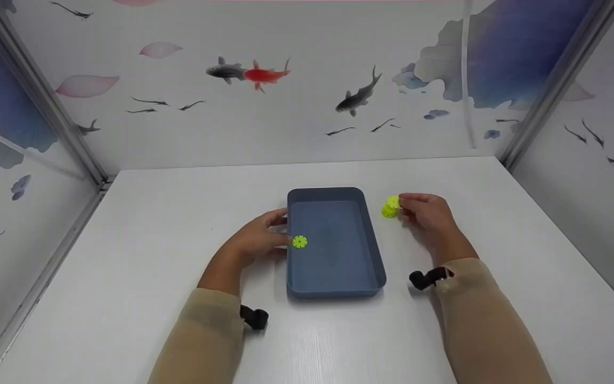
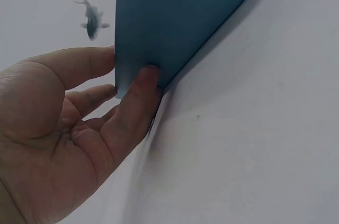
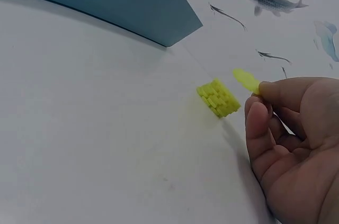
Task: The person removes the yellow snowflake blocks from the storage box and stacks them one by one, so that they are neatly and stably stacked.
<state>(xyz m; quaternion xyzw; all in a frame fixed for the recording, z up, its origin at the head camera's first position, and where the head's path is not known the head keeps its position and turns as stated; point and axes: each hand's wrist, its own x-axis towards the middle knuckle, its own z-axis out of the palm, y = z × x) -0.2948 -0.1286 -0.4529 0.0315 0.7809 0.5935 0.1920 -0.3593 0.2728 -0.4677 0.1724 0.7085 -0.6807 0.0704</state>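
A blue-grey rectangular tray lies on the white table. My left hand grips its left wall, with at least one fingertip against the outer face in the left wrist view and another at the rim. Inside the tray, close to that wall, is a yellow-green notched disc. To the right of the tray, my right hand pinches another thin yellow disc between thumb and finger. Just beside it stands a short stack of yellow discs, apart from the held one in the right wrist view.
White panels painted with fish and petals rise behind and at both sides of the table. Black wrist cameras are strapped over the left sleeve and the right sleeve.
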